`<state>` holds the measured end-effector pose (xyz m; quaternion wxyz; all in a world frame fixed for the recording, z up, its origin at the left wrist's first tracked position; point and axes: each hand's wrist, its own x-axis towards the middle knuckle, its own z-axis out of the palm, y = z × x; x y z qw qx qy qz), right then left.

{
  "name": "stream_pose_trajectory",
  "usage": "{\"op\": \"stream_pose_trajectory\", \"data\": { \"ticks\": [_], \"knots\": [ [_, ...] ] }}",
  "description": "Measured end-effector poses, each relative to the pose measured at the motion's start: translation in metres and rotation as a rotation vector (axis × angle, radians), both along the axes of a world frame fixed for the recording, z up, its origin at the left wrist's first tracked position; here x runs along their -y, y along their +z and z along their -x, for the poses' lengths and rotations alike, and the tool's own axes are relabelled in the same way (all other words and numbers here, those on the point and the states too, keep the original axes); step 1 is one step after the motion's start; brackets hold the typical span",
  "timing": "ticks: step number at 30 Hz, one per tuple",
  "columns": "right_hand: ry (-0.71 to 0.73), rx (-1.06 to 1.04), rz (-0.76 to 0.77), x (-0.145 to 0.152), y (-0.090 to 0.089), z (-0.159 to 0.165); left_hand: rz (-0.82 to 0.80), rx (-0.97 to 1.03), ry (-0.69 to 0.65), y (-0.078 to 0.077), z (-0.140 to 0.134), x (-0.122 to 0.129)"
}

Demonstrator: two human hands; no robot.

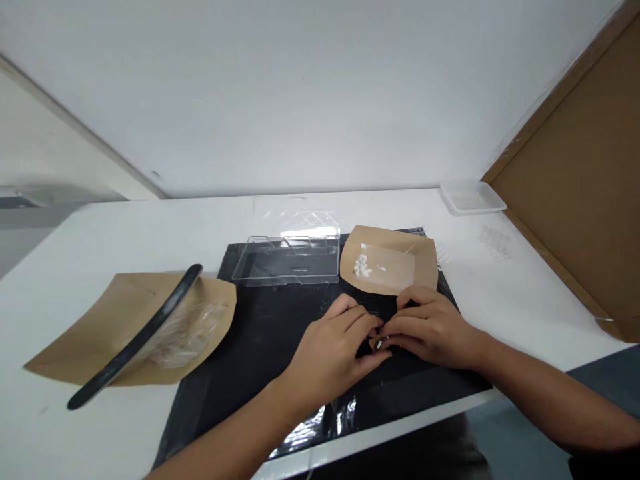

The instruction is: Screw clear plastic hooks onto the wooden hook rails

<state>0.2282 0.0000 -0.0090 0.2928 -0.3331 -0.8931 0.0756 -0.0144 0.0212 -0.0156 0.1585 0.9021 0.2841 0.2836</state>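
Note:
Over the black mat (270, 333), my left hand (333, 347) and my right hand (430, 330) meet with their fingertips pinched together. Between them is a small brown piece with a white, shiny part (380, 343); it is too small to name, and fingers cover some of it. Both hands are closed on it. Just beyond my right hand stands a brown paper tray (387, 287) with small white pieces (361, 263) at its left side. To its left lies an open clear plastic case (287, 279), its lid raised at the back.
At the left, a larger brown paper tray (110, 303) holds clear plastic bags (185, 333). A long black strip with rounded ends (145, 330) rests across it. A translucent shallow container (473, 200) is at the back right, near a cardboard panel (575, 173). A white wall borders the table behind.

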Motion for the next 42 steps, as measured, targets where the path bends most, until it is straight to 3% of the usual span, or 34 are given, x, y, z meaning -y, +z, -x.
{"op": "stream_pose_trajectory", "data": {
  "ticks": [10, 18, 26, 35, 42],
  "knots": [
    [0.025, 0.051, -0.026, -0.001, 0.010, -0.003, 0.040, -0.033, 0.017, 0.000, -0.002, 0.002],
    [0.023, 0.028, 0.036, 0.000, 0.006, -0.005, 0.127, -0.102, 0.043, -0.001, 0.000, 0.002],
    [0.071, 0.046, 0.060, -0.001, 0.011, -0.007, 0.113, -0.084, 0.030, -0.001, 0.000, 0.003],
    [0.061, 0.131, -0.036, -0.006, 0.015, -0.018, 0.098, -0.066, 0.032, -0.001, 0.002, 0.001],
    [0.051, 0.062, 0.042, -0.004, 0.021, -0.020, 0.093, -0.079, 0.020, 0.001, 0.003, 0.000]
  ]
}}
